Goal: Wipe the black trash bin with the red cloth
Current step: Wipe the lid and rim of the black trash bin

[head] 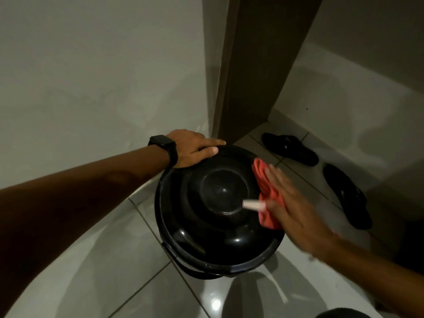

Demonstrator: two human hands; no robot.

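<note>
A round black trash bin (213, 216) with a glossy domed lid stands on the tiled floor, seen from above. My left hand (191, 149), with a dark watch on the wrist, grips the far left rim of the lid. The red cloth (267, 193) lies bunched on the lid's right side. My right hand (296, 205) presses flat on the cloth, fingers spread and blurred by motion; its thumb lies across the lid toward the centre.
A pair of black sandals (290, 148) (347, 196) lies on the floor to the right of the bin. A brown door frame (252, 72) rises behind the bin. The white wall (91, 76) stands close on the left.
</note>
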